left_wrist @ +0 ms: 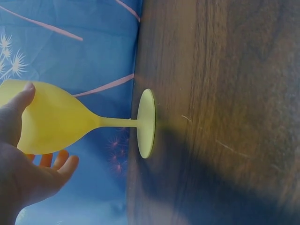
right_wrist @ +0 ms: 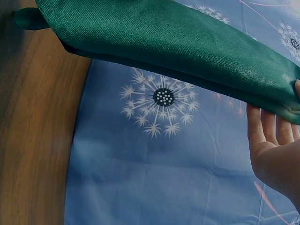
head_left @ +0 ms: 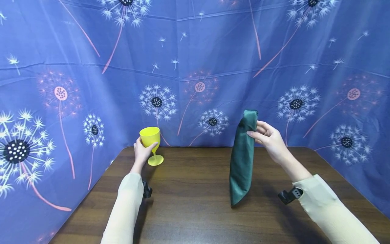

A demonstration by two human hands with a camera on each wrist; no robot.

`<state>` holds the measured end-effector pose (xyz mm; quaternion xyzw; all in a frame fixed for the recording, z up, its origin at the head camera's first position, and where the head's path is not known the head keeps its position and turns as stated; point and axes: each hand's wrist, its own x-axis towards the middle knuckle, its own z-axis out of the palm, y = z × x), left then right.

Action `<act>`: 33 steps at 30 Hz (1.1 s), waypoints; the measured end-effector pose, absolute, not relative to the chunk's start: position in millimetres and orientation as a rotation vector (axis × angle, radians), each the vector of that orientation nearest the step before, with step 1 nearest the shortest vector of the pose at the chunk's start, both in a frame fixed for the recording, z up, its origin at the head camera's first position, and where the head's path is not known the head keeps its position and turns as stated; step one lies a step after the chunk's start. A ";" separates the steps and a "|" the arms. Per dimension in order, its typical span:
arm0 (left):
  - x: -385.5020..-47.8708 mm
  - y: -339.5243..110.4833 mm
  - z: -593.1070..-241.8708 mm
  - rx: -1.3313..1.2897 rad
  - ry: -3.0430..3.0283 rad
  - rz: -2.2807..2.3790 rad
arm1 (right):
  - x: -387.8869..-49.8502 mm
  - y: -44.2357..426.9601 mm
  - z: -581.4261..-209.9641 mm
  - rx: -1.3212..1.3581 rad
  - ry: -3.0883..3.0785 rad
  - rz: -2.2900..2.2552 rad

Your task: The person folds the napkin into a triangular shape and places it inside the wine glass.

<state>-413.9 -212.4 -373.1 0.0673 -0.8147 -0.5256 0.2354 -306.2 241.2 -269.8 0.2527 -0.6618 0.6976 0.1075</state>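
Observation:
On the left, my left hand (head_left: 142, 151) holds a yellow goblet (head_left: 150, 136) upright by its bowl. Its thumb lies across the near side, and the other fingers reach round behind, as the left wrist view shows. The goblet's round foot (left_wrist: 146, 123) is at the tabletop; whether it touches the wood I cannot tell. To the right, a dark green satin necktie (head_left: 242, 162) hangs folded lengthwise from my right hand (head_left: 272, 139), which pinches it near the top between thumb and fingers. The tie's pointed lower end hangs over the table. Part of the right thumb is cut off in the right wrist view.
A dark brown wooden table (head_left: 189, 193) spreads below both hands. Behind it and along its sides hangs a blue cloth (head_left: 195, 40) printed with dandelions. Black wrist straps (head_left: 286, 196) sit by the cuffs of both cream sleeves.

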 end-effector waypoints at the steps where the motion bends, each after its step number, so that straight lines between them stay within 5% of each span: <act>1: -413.7 -212.5 -372.9 0.187 -2.233 -1.445 | -306.1 241.4 -269.5 0.743 -1.945 2.056; 33: -390.3 -215.0 -368.6 0.052 -2.300 -1.503 | -306.3 247.2 -269.1 0.697 -1.949 2.054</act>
